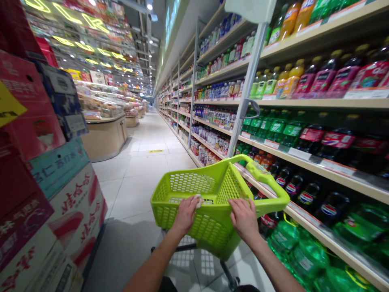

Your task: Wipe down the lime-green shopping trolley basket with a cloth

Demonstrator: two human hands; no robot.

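Cart (206, 229): left hand (186, 213) pinching white wad (199, 200) at rim (215, 208), right hand (243, 215) curled over rim

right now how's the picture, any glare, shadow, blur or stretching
Head view: bright sheen on the floor ahead, dappled shadow beneath the cart; head view: left hand and right hand look fairly clear; head view: wide-angle stretching towards the edges, with the left-edge boxes and lower-right green bottles somewhat soft.
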